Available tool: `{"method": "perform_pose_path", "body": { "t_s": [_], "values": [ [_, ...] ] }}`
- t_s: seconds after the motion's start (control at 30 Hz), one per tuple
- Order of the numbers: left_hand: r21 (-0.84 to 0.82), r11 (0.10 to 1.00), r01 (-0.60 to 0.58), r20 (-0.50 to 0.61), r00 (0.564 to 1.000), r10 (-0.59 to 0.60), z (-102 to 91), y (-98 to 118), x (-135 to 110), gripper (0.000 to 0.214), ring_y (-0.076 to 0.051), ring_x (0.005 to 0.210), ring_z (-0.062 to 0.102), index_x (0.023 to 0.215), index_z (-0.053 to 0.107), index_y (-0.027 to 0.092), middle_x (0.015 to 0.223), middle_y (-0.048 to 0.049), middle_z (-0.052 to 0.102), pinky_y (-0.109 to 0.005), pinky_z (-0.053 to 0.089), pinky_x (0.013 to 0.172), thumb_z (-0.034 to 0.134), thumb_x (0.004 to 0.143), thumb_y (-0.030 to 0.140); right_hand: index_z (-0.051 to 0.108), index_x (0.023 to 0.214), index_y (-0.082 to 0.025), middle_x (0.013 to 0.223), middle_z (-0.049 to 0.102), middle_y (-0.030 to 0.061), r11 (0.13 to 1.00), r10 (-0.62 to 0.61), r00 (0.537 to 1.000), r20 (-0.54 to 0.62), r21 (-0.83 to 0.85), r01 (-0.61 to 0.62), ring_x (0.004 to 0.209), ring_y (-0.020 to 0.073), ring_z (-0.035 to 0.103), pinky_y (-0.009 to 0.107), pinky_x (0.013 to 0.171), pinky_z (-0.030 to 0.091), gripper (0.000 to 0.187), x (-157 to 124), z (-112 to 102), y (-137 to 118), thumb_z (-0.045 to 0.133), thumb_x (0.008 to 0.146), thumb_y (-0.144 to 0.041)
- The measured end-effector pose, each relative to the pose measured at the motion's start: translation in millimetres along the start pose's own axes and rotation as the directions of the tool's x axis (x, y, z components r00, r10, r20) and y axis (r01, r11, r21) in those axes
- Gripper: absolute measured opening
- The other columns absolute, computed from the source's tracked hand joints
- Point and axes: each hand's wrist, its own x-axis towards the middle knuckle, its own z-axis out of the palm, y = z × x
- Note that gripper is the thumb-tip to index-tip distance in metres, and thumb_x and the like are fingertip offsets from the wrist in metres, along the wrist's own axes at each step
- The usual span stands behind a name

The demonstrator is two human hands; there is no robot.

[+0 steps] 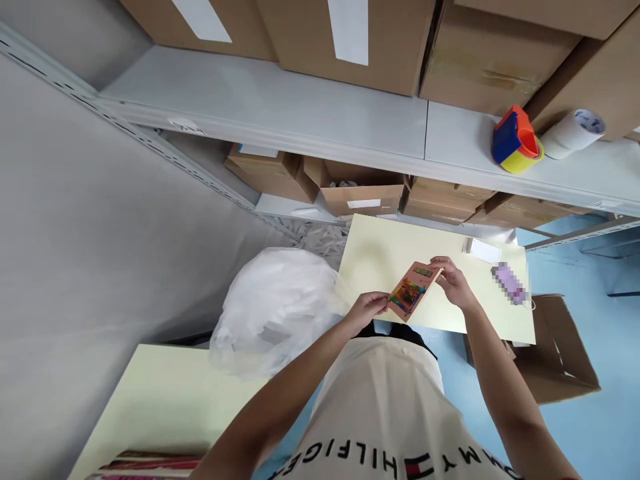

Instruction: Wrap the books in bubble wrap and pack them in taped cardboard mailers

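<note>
A flat salmon-coloured packet (417, 275) with a bright rainbow-toned picture on its front is held tilted above the near edge of the cream table (373, 250). My left hand (369, 310) pinches its lower left edge. At the upper right edge, the fingers of my right hand (454, 281) are closed on the same packet. I cannot tell whether it is a thin box, a pouch or a booklet. Farther right on the table lie a small stack of white cards (484, 251) and a blurred purple phone-like object (509, 283).
A large white plastic bag (280, 307) bulges left of the table. Shelves (320, 127) ahead hold cardboard boxes (350, 40), a tape dispenser (516, 141) and white tape rolls (575, 132). An open carton (555, 353) stands at right; another cream table (165, 393) is lower left.
</note>
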Motion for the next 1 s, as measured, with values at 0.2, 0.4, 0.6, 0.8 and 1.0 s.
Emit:
{"method": "perform_pose_path", "body": {
  "t_s": [0.2, 0.4, 0.6, 0.8, 1.0],
  "values": [
    [0.286, 0.93, -0.23, -0.072, 0.963, 0.26, 16.6, 24.8, -4.6, 0.045, -0.025, 0.104, 0.067, 0.101, 0.075, 0.019, 0.11, -0.011, 0.072, -0.036, 0.052, 0.091, 0.062, 0.081, 0.057, 0.07, 0.09, -0.026, 0.089, 0.068, 0.0056, 0.997, -0.023, 0.997, 0.074, -0.078, 0.029, 0.087, 0.0211, 0.064, 0.039, 0.083, 0.052, 0.03, 22.2, -20.8, -8.6, 0.059, 0.089, -0.054],
    [0.502, 0.821, -0.272, -0.161, 0.903, 0.397, 36.4, 35.7, -12.9, 0.032, -0.023, 0.085, 0.071, 0.092, 0.077, 0.021, 0.087, -0.0062, 0.077, -0.031, 0.054, 0.078, 0.069, 0.078, 0.05, 0.07, 0.086, -0.022, 0.08, 0.065, 0.0041, 0.998, 0.05, 0.993, 0.11, 0.038, -0.054, 0.072, 0.0182, 0.06, 0.033, 0.065, 0.051, 0.036, 39.9, -13.9, -13.3, 0.065, 0.081, -0.057],
    [0.297, 0.924, -0.24, -0.308, 0.892, 0.33, 45.8, 32.1, -10.8, 0.039, -0.022, 0.068, 0.069, 0.073, 0.076, 0.019, 0.071, -0.0058, 0.075, -0.033, 0.055, 0.074, 0.07, 0.074, 0.057, 0.069, 0.093, -0.021, 0.073, 0.065, 0.0004, 0.927, 0.258, 0.964, 0.067, 0.264, -0.266, 0.058, 0.0122, 0.055, 0.027, 0.052, 0.047, 0.046, 39.1, -15.5, -16.1, 0.076, 0.068, -0.059],
    [0.216, 0.959, -0.184, -0.27, 0.932, 0.24, 55.4, 27.6, -3.6, 0.043, -0.023, 0.077, 0.07, 0.084, 0.079, 0.019, 0.08, -0.0077, 0.077, -0.034, 0.055, 0.077, 0.072, 0.072, 0.059, 0.072, 0.089, -0.02, 0.073, 0.069, 0.0017, 0.894, 0.344, 0.938, 0.051, 0.287, -0.344, 0.062, 0.0135, 0.06, 0.03, 0.059, 0.052, 0.047, 25.8, -40.1, -9.7, 0.08, 0.062, -0.058],
    [0.127, 0.979, -0.162, -0.3, 0.934, 0.193, 54.3, 19.5, 0.0, 0.05, -0.02, 0.083, 0.07, 0.098, 0.078, 0.019, 0.097, -0.0076, 0.077, -0.035, 0.057, 0.083, 0.08, 0.064, 0.056, 0.072, 0.087, -0.02, 0.071, 0.069, 0.0013, 0.894, 0.35, 0.936, 0.019, 0.29, -0.341, 0.06, 0.0131, 0.059, 0.032, 0.059, 0.053, 0.046, 24.9, -41.6, -9.3, 0.082, 0.061, -0.056]
  ]
}}
